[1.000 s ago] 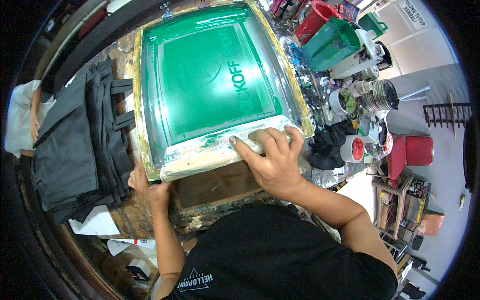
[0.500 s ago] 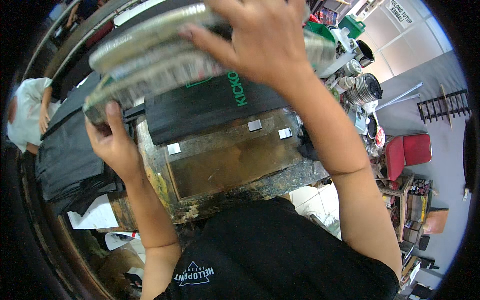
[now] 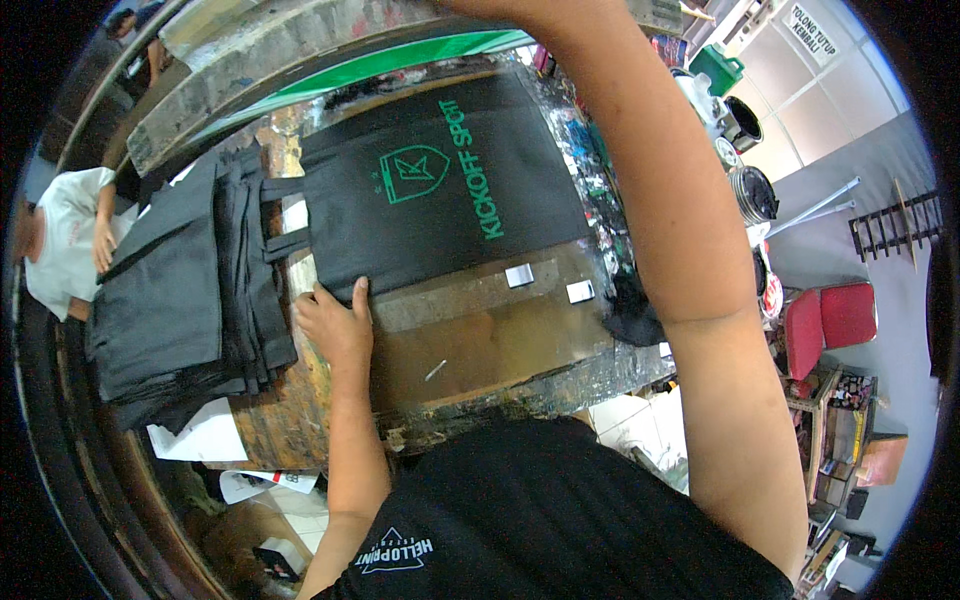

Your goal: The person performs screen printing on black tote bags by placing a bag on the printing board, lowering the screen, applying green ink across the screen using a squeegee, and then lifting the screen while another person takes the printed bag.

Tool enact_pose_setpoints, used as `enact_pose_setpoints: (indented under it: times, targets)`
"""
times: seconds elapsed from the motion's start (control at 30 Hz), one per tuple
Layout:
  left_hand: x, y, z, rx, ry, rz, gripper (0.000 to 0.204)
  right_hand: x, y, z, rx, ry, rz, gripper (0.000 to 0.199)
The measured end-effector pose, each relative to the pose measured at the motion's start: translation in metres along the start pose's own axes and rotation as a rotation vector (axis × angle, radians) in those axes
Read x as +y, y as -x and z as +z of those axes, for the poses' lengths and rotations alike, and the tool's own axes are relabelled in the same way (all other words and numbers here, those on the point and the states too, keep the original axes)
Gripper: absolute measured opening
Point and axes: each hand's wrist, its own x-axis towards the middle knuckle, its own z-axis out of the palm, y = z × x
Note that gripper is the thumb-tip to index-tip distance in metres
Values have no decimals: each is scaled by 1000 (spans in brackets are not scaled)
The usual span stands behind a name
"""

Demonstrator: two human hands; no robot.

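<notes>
A flat black fabric bag (image 3: 345,235) with a green shield and lettering printed on it lies across the work board (image 3: 470,350). At the bag's near left corner is my left hand (image 3: 338,325), its thumb and forefinger spread and touching the edge. My right arm stretches to the top of the view, where only a bit of my right hand (image 3: 500,8) shows; its fingers are out of sight. Beyond the bag, a printing screen frame (image 3: 245,75) with a taped, stained rim and a green underside is raised at a tilt, close to the right hand.
Left of the board lies a pile of black bags (image 3: 160,310), with a person in a white shirt (image 3: 70,235) beside it. Small white tabs (image 3: 519,275) sit on the board. A dark cloth (image 3: 635,310), tins (image 3: 750,195) and a green jerrycan (image 3: 716,68) stand to the right.
The screen frame has gone up and away, uncovering the printed bag. My left hand has left the frame and come down to the bag's corner; my right hand has moved out toward the top edge.
</notes>
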Motion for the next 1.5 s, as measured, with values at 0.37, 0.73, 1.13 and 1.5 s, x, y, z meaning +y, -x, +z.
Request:
enact_pose_setpoints:
  times: [0.37,0.73,1.13,1.5]
  targets:
    - [7,-49,-22,-32,888,-15,61,-10,0,-31,-141,77,38,76]
    - [-118,-161,-228,-229,799,143,48,-10,-10,-19,-133,133,84,79]
    - [-483,-155,-282,406,363,-461,60,-24,-14,-13,-65,160,98,76]
    - [-103,-26,-171,246,301,862,26,10,-7,12,156,246,-56,63]
